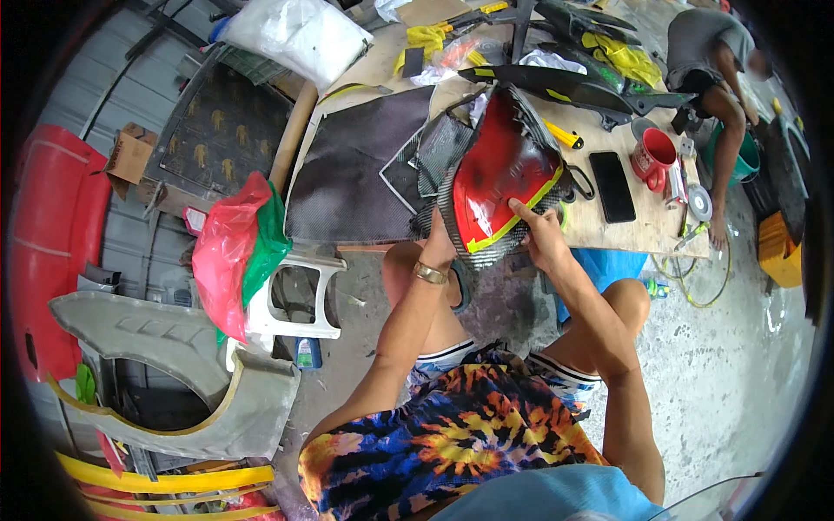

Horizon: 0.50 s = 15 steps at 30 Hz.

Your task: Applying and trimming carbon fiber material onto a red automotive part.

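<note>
A glossy red moulded panel is tilted up over the near edge of the table between my hands. Yellow-green tape runs along its lower right edge, and frayed black carbon-fibre cloth sticks out around its rim. My left hand, with a watch at the wrist, grips the panel's lower left side; its fingertips are hidden behind it. On the lower right edge, my right hand is closed, its thumb pressed on the red face near the tape. A sheet of woven black cloth lies flat to the left.
Right of the panel lie a black phone, a red mug, a yellow-handled cutter and a tape roll. Dark fairing parts sit behind. A white stool and grey fender stand left. Another person crouches far right.
</note>
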### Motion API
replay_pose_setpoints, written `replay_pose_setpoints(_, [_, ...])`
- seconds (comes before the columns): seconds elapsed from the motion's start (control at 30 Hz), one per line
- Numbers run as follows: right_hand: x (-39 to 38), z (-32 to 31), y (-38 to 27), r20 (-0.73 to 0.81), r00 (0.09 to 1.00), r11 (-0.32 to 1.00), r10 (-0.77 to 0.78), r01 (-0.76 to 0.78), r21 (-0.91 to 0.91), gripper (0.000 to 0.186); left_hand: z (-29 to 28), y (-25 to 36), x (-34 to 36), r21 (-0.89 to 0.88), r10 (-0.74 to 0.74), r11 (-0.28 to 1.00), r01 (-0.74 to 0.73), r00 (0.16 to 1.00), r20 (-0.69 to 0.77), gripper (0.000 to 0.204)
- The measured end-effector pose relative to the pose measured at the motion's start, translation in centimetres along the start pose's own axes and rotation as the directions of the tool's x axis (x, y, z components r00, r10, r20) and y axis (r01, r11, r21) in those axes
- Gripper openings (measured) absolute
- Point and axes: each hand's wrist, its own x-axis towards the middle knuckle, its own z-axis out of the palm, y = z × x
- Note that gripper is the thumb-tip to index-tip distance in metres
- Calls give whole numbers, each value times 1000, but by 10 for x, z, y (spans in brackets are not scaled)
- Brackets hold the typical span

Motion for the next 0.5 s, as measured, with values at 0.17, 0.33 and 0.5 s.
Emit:
replay_pose_setpoints(0.17, [5, 3, 3, -5, 994, 994, -108, 107, -30, 21, -3, -3, -6, 160, 38, 987, -18, 991, -127, 54])
replay_pose_setpoints(0.33, [3, 2, -1, -75, 997, 997, 2, -8, -78, 22, 12, -6, -11, 80, 37, 996, -33, 998, -48, 57])
replay_pose_setpoints(0.5, [3, 5, 5, -113, 993, 996, -29, 19, -83, 24, 11, -6, -13, 244, 59, 969, -28, 991, -123, 58])
